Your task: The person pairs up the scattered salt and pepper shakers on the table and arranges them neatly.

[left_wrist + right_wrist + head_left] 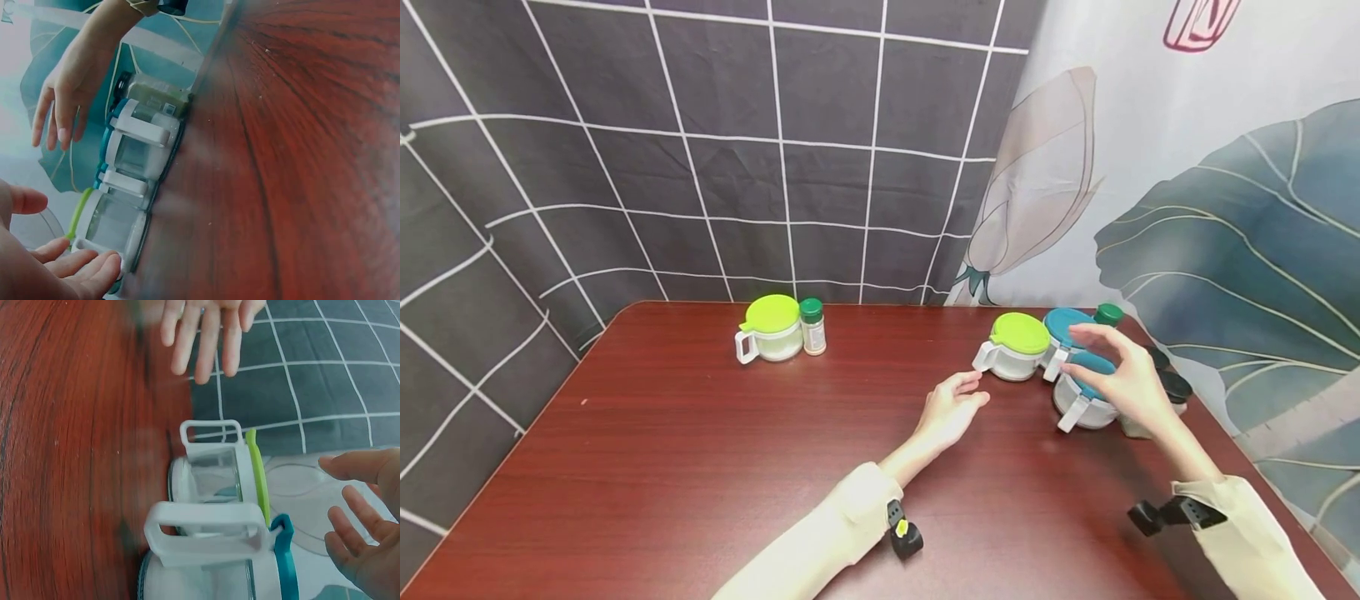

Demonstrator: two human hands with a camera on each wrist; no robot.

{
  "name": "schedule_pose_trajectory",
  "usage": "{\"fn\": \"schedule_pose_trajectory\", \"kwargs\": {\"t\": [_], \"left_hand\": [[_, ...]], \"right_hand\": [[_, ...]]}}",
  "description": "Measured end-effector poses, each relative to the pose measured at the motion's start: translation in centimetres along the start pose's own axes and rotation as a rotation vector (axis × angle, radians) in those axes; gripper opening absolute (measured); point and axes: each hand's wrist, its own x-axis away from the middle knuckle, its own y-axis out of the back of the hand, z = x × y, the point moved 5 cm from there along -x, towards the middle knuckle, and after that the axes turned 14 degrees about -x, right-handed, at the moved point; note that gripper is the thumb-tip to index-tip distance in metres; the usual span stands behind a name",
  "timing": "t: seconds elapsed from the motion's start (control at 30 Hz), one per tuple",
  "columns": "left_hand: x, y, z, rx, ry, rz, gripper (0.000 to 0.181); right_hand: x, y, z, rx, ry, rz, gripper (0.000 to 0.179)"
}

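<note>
My left hand [951,410] is just in front of a seasoning jar with a lime-green lid [1019,333], fingers loosely extended and holding nothing. Its white handle points toward that hand. Above the nearer blue-lidded seasoning jar [1084,410] hovers my right hand [1123,379], thumb and fingers apart with nothing between them. In the right wrist view a gap shows between the right hand [369,519] and the blue lid [286,556]. Another blue-lidded jar [1063,327] stands behind, partly covered by the right hand.
At the back left, another green-lidded jar [775,329] stands beside a green-capped shaker [812,327]. Black-lidded jars [1175,387] and a green-capped bottle [1108,314] stand near the right edge of the brown table [715,467]. Curtains hang behind.
</note>
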Motion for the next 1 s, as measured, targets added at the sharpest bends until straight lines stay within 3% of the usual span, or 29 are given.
{"fn": "schedule_pose_trajectory", "kwargs": {"t": [0.3, 0.67, 1.0], "left_hand": [[0.2, -1.1, -0.1, 0.021, 0.028, 0.014, 0.038], [0.0, -2.6, -0.8, 0.027, 0.009, 0.001, 0.037], [-0.3, -3.7, -1.6, 0.053, 0.005, -0.022, 0.036]], "right_hand": [[0.3, 1.4, -1.1, -0.021, 0.027, -0.037, 0.06], [0.8, 3.1, -1.3, -0.02, 0.038, -0.039, 0.058], [1.2, 4.6, -2.0, 0.033, 0.006, -0.09, 0.051]]}}
